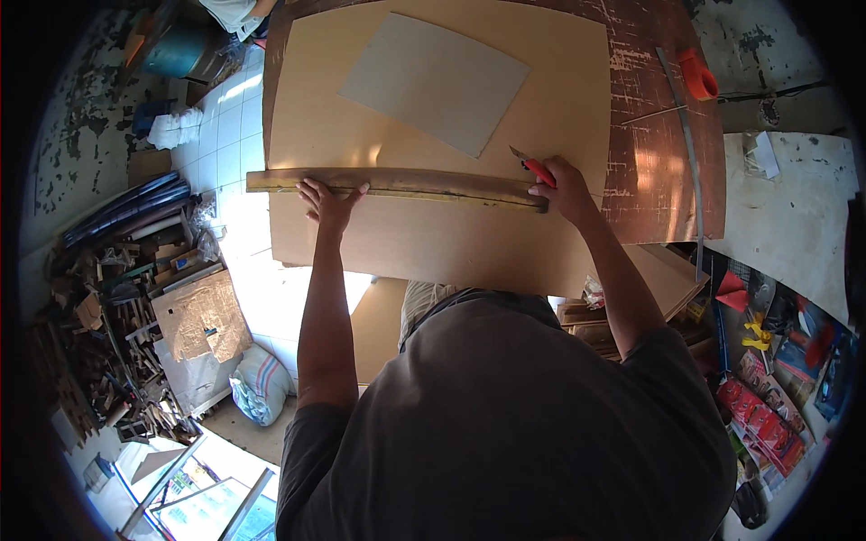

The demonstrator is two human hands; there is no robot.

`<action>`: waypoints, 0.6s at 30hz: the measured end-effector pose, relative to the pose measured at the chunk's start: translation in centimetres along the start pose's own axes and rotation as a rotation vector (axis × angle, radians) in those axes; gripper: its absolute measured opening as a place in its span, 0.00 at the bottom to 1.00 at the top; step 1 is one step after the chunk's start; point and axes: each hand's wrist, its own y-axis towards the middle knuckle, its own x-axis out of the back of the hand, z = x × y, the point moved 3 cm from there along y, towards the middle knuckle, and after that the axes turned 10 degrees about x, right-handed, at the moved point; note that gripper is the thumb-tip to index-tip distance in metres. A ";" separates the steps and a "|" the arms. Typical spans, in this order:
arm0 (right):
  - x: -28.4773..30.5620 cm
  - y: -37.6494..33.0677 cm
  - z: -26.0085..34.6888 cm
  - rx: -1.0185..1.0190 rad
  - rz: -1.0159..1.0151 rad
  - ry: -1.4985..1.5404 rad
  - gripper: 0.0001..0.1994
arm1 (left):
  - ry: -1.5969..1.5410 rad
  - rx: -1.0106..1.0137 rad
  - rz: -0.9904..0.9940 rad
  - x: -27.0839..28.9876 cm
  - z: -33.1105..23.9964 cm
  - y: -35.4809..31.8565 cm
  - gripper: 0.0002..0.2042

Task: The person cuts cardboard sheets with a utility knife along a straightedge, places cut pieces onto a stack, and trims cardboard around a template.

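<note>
A: so what's on your table (658,144)?

B: big tan board (433,225) lying flat, grey sheet (433,81) on top. Your left hand (329,200) is spread, pressing the long wooden straightedge (397,183) across it.

A: and the right hand (566,187)?

B: closed round a red utility knife (534,165), at the straightedge's right end.

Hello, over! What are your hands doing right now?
Left hand flat on wooden straightedge. Right hand grips red utility knife at its end. Tan board underneath; grey sheet lies clear.
</note>
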 end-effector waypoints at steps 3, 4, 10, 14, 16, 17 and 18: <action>0.0 0.1 -0.2 -0.011 0.001 -0.007 0.15 | -0.007 -0.005 -0.002 0.0 -0.1 -0.1 0.74; -0.1 0.1 -0.3 -0.019 -0.002 -0.001 0.14 | -0.006 -0.005 -0.001 0.0 -0.2 -0.1 0.74; 0.0 0.4 -0.1 -0.020 0.003 -0.022 0.14 | -0.010 0.001 0.001 0.0 -0.1 -0.1 0.74; -0.2 0.6 -0.3 -0.026 0.029 -0.033 0.15 | -0.021 -0.009 -0.010 0.0 0.0 -0.1 0.74; -0.1 0.7 0.1 -0.053 0.018 0.009 0.14 | -0.022 0.003 -0.024 -0.1 0.1 -0.1 0.74; -0.3 0.9 0.2 -0.032 0.033 0.015 0.14 | -0.038 -0.015 -0.026 0.1 0.3 -0.1 0.74; -0.3 0.9 -0.1 -0.013 0.042 -0.057 0.15 | -0.052 -0.035 -0.026 0.0 0.3 -0.2 0.74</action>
